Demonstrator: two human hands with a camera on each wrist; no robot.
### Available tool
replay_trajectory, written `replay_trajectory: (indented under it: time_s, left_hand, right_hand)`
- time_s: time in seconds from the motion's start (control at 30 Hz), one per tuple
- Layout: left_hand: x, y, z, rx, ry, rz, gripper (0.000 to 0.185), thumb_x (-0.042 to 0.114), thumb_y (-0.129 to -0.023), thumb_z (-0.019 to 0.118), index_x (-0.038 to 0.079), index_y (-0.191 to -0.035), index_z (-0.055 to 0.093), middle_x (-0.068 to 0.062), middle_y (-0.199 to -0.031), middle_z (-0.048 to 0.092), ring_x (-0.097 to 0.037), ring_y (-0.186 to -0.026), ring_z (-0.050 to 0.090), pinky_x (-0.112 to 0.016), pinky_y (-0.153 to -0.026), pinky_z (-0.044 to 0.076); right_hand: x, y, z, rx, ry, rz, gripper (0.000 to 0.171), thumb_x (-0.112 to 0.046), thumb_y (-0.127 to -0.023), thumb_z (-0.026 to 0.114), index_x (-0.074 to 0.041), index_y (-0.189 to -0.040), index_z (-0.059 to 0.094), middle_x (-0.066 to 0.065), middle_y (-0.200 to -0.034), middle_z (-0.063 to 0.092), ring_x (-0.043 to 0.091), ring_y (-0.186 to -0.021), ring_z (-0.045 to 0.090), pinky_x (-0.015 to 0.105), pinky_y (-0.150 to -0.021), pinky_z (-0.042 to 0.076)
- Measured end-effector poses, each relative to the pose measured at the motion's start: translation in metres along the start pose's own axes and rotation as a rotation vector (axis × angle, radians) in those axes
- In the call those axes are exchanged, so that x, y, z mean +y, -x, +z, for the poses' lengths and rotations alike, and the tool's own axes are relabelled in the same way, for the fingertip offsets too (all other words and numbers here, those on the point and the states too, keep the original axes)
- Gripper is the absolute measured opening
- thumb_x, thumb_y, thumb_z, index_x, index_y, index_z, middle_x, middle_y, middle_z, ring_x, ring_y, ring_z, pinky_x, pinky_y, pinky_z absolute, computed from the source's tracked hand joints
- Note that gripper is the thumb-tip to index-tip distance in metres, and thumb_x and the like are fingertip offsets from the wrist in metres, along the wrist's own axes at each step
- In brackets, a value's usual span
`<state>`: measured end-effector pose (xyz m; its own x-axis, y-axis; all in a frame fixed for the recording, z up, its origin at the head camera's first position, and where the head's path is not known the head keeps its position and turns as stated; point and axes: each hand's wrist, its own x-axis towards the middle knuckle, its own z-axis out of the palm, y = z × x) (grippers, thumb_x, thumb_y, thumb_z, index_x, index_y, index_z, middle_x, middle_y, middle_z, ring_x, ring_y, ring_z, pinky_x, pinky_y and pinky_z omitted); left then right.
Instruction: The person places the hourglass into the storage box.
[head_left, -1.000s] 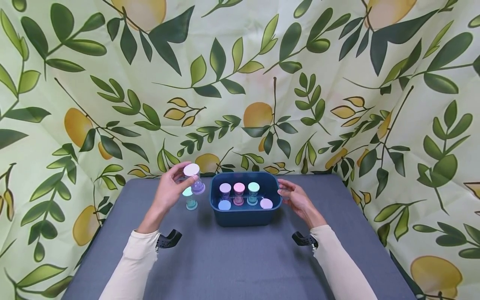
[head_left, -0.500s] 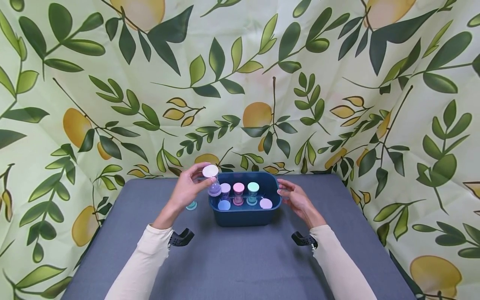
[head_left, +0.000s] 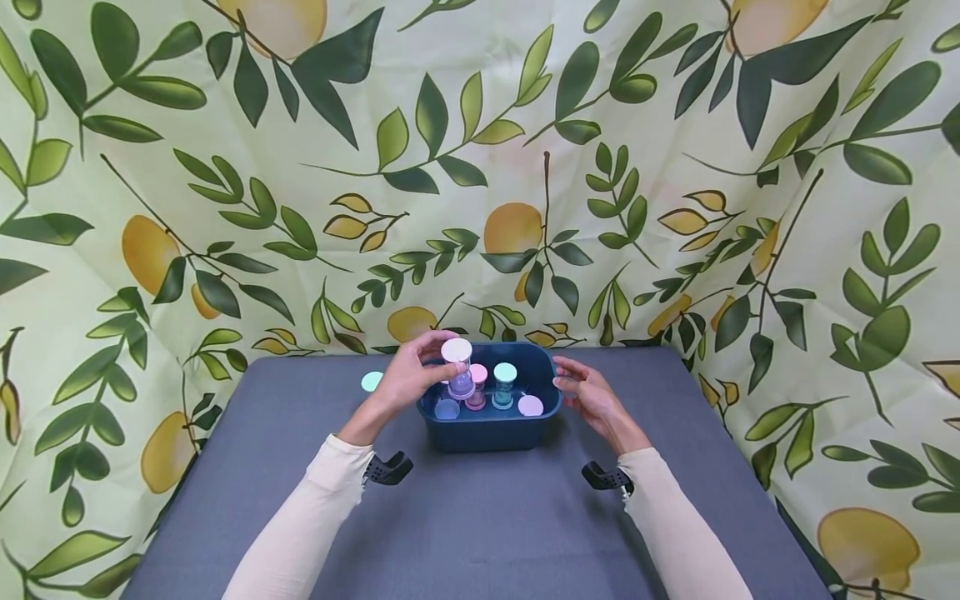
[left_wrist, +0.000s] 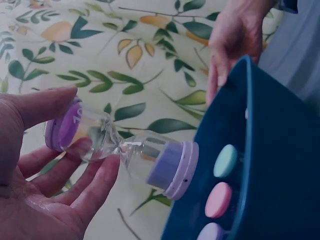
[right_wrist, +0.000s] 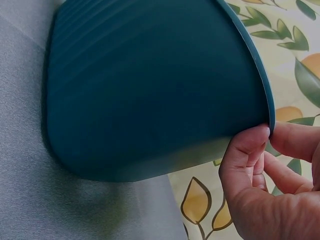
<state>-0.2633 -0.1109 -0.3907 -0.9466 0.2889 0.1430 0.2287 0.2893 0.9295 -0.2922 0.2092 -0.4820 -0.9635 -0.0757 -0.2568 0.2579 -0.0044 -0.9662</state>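
The purple sand timer hangs over the left half of the blue tub, which sits near the far edge of the grey table, about midway along it. In the head view the left hand pinches the timer by its glass body, cap upward, so it can go in upright like the pink timer and green timer standing inside. Two flat round caps, pale blue and lilac, show at the tub's near wall. A mint timer stands on the table toward the left edge, apart from the tub. The right hand rests against the tub's right rim, seemingly to steady it.

From the left wrist, the fingers and thumb curl round the timer's narrow waist, its lower cap just above the tub rim.

From the right wrist, the right hand's fingertips curl onto the tub's rim, holding its edge lightly.
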Motion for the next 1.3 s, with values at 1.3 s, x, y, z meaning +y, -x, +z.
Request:
replay_trajectory:
  time_s: [1.3]
  left_hand:
    - [-0.048, -0.035, 0.056, -0.31, -0.055, -0.127, 0.042, 0.011, -0.078, 0.081, 0.01, -0.115, 0.061, -0.01, -0.113, 0.065, -0.024, -0.104, 0.062, -0.034, -0.081, 0.056]
  right_hand:
    - [-0.001, 0.0, 0.001, 0.006, -0.02, -0.016, 0.05, -0.005, -0.097, 0.056, -0.011, -0.146, 0.045, 0.0, -0.111, 0.05, 0.014, -0.097, 0.052, 0.023, -0.077, 0.054]
